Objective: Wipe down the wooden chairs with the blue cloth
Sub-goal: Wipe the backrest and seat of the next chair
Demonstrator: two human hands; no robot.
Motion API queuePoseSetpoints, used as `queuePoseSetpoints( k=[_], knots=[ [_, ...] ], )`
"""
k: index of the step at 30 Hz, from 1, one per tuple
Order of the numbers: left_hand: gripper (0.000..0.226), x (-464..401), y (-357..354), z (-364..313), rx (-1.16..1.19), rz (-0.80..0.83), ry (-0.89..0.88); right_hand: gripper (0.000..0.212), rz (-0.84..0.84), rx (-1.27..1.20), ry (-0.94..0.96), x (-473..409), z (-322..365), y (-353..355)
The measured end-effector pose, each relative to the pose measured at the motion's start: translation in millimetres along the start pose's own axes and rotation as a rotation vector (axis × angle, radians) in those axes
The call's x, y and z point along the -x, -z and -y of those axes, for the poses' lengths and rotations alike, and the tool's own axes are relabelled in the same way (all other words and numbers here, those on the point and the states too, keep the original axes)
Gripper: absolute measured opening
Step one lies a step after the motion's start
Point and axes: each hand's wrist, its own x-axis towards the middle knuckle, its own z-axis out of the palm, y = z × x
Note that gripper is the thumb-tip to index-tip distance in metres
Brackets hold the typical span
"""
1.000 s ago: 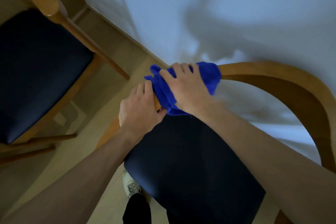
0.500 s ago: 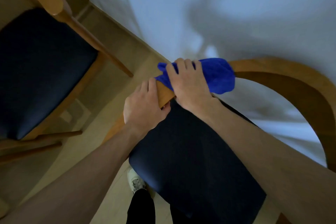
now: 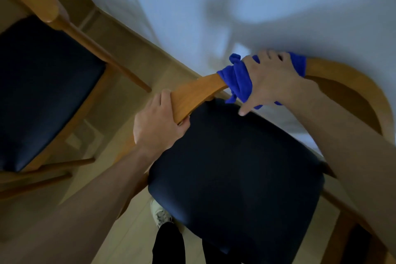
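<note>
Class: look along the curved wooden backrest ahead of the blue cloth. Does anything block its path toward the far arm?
Nothing visible does. The right hand presses the blue cloth around the curved wooden backrest rail, which runs bare ahead; the left hand holds the rail behind it.

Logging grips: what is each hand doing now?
Left hand: closed on the rail.
Right hand: closed, holding the cloth around the rail.

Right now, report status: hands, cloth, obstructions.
Right hand clamps blue cloth around curved chair rail. Left hand grips rail's end. Rail ahead bare; second chair stands apart.
</note>
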Motion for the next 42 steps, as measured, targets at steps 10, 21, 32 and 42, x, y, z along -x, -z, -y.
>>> queuePoseSetpoints(
  k=[10,21,32,42],
  knots=[
    [0.073,1,-3,9,0.058,-0.004,-0.035,0.038,-0.279,0.002,-0.073,-6,24,-9],
    [0.08,30,5,70,0.163,0.018,-0.061,0.036,-0.279,-0.006,-0.089,-2,88,-5],
    [0.076,79,17,165,0.063,0.046,-0.091,0.04,-0.26,-0.055,-0.15,30,196,-15],
    [0.061,54,16,127,-0.01,0.042,-0.166,0.025,-0.142,-0.108,0.126,24,167,2]
  ],
)
